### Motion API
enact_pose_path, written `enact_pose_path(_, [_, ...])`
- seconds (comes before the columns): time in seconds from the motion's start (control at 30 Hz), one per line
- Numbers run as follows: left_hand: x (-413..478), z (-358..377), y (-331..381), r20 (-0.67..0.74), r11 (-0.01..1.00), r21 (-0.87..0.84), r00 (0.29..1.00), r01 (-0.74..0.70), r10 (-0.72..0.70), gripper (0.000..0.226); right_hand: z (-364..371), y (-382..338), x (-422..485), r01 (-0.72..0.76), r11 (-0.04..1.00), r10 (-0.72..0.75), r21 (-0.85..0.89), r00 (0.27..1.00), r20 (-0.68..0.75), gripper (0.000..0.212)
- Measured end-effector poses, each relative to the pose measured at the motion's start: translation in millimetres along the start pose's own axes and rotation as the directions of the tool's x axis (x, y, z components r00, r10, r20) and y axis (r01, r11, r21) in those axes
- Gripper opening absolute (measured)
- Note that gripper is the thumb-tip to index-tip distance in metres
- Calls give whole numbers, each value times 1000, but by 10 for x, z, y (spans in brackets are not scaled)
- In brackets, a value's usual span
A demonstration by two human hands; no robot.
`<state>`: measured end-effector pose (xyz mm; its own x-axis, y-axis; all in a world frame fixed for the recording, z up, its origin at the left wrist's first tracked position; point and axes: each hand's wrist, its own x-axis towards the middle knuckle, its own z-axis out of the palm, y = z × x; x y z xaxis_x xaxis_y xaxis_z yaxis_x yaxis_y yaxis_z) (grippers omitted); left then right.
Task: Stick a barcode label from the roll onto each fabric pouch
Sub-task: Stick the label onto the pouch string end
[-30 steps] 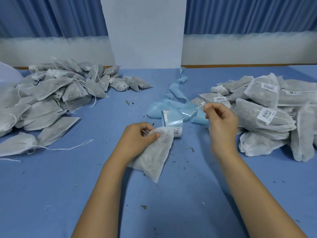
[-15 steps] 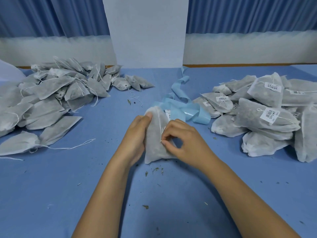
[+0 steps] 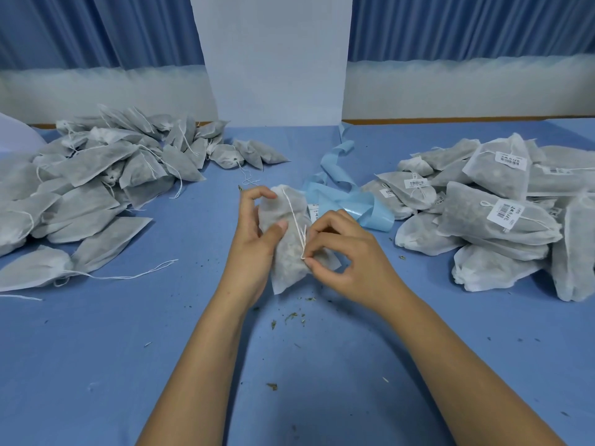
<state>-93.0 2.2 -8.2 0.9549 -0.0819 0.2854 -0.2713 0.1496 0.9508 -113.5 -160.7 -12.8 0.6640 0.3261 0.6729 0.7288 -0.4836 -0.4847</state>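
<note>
Two hands on one pouch, mid-table. Left hand (image 3: 257, 233) grips the fabric pouch (image 3: 286, 268) from its left side: fingers curled over the top edge, thumb pressed on the front face. Right hand (image 3: 351, 255) pinches the end of the pouch's white drawstring (image 3: 291, 210) between thumb and forefinger, right against the pouch's right edge; other fingers are curled loose above it. Can't tell if a label sits under those fingertips.

Pouch stands roughly upright, top tilted away. Fabric is thin and half see-through, with loose greenish dried bits showing inside, bunched in the lower half. Can't tell if its bottom corner touches the table (image 3: 96, 365).

Label roll (image 3: 347, 197): light blue backing strip, unrolled in loops just behind the right hand, tail running toward the far edge. A couple of white labels (image 3: 314, 211) show on it, partly hidden by the pouch.

Left pile (image 3: 96, 175): many filled pouches, no labels visible, strings trailing onto the table.

Right pile (image 3: 467, 249): filled pouches, several with a white barcode sticker (image 3: 505, 214) face up, dark contents showing through.

Dried crumbs (image 3: 291, 317) are scattered on the blue cloth below the held pouch. Blue curtain (image 3: 96, 27) and a white panel (image 3: 273, 59) stand behind the table.
</note>
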Motion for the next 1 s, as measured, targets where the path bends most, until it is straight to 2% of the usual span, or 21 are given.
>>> enact_pose_path(0.2, [-28,32,58,42,982,186,999,-3,-5,12,-15,15,3,-21,1000,21,-20,1000,-14,8])
enact_pose_path(0.27, [-33,34,49,42,968,251,999,-10,-1,20,-18,-4,3,-36,999,36,10,999,21,5])
enact_pose_path(0.33, [-7,35,35,-40,952,304,998,-28,42,27,-50,-2,10,-78,994,76,71,996,41,3])
enact_pose_path(0.4, [32,5,20,-132,930,362,984,-64,119,31,-119,52,30,-211,969,218,128,975,-44,7])
enact_pose_path(0.47, [59,-18,-10,-173,899,421,963,-119,209,35,-213,154,37,-430,890,451,149,879,-155,15])
enact_pose_path(0.53, [84,-24,-61,-168,841,505,933,-195,318,40,-248,255,21,-618,783,622,71,771,-135,26])
enact_pose_path(0.6, [110,-6,-122,-72,742,590,895,-317,439,40,-210,300,7,-692,722,692,12,721,-41,25])
enact_pose_path(0.67, [136,30,-171,121,610,648,853,-455,507,35,-159,306,1,-692,721,692,37,722,10,15])
enact_pose_path(0.73, [149,88,-196,295,483,700,829,-526,475,38,-138,300,11,-683,726,685,77,729,15,9])
enact_pose_path(0.77, [152,116,-204,344,451,720,835,-528,429,40,-135,295,19,-678,728,681,102,733,15,9])
enact_pose_path(0.83, [172,162,-229,398,403,755,850,-517,345,41,-129,285,26,-663,733,668,154,744,25,9])
enact_pose_path(0.9, [188,181,-277,422,366,767,843,-528,333,38,-115,280,21,-653,730,661,200,749,32,11])
enact_pose_path(1.0, [167,178,-276,406,402,745,840,-533,361,32,-94,290,9,-646,693,674,321,738,31,13])
